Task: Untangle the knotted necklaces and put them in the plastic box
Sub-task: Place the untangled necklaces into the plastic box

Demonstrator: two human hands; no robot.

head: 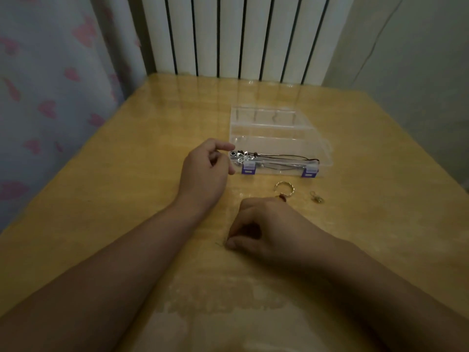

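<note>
Handling: necklace point(276, 158) judged light, limp, snag-prone; cords thin and slippery; best lifted near the bead cluster, not mid-cord.
Look: dark cords, silver rings and small dark beads bunched at the left end.
Where: inside the front compartment of the open box point(279, 128), on the table point(101, 199).
Left hand point(205, 171): loosely curled, nothing visible in it, fingertips beside the beads.
Right hand point(264, 227): curled, thumb and finger pinching a fine thread against the table.
Loose: gold ring point(284, 189) and small charm point(316, 198) before the box.
</note>
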